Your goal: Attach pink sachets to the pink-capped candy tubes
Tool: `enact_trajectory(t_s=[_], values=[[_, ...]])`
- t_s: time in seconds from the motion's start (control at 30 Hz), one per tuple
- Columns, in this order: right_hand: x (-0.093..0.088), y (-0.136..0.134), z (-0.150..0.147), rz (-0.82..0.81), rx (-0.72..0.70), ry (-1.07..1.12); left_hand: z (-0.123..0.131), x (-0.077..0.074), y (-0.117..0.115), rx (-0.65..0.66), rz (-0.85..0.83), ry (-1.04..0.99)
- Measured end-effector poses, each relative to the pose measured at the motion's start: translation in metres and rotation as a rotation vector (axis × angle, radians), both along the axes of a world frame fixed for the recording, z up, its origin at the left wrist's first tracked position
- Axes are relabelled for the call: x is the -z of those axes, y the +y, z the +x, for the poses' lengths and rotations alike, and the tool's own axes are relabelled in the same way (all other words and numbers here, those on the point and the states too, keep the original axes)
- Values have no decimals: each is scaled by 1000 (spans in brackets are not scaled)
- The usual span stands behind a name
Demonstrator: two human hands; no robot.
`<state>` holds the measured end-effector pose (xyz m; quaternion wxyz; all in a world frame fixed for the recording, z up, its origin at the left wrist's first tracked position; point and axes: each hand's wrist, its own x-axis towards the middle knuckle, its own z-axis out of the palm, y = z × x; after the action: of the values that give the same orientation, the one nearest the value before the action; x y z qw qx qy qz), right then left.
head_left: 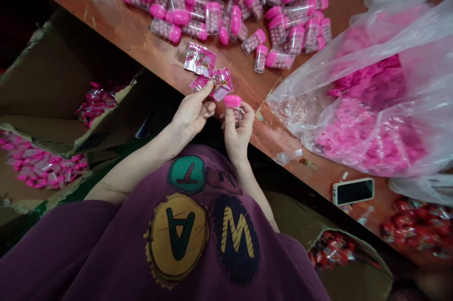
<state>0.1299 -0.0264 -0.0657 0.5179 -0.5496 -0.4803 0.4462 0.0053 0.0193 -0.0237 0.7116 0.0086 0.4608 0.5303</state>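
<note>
My left hand point(193, 111) pinches a small pink printed sachet point(220, 85) between thumb and forefinger, just off the table's near edge. My right hand point(238, 127) is closed around a small clear bottle with a pink cap point(232, 101), held upright beside the sachet. Two more pink sachets point(200, 60) lie on the brown table point(141, 39) right above my hands. A large heap of pink-capped bottles filled with candy balls point(240, 4) covers the table's far side.
A big clear plastic bag of pink caps point(371, 103) sits at the right. A white phone point(353, 191) lies near the table edge, red wrapped items point(417, 228) beyond it. Cardboard boxes of pink packets point(42, 166) stand at the left, another box point(332, 249) below right.
</note>
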Motion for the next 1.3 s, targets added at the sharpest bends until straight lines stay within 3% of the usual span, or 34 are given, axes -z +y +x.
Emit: enact_trajectory(t_s=[0.13, 0.33, 0.47, 0.6, 0.7, 0.8, 1.3], values=[[4, -1, 4, 66, -56, -95, -1, -1, 0, -2, 0, -12], [6, -5, 8, 13, -94, -61, -2, -3, -3, 16, -20, -22], [4, -5, 10, -99, -70, 124, -4, -4, -5, 9, 5, -4], [-8, -3, 11, -254, -158, 399, -5, -4, -4, -7, -29, 46], [-17, -4, 12, -302, -230, 456, -5, -3, -3, 0, -45, 62], [-17, -6, 10, -286, -216, 500, -4, -1, -4, 11, -42, 78], [0, -10, 0, -71, 60, 54, 8, -3, -13, 30, -15, 97]])
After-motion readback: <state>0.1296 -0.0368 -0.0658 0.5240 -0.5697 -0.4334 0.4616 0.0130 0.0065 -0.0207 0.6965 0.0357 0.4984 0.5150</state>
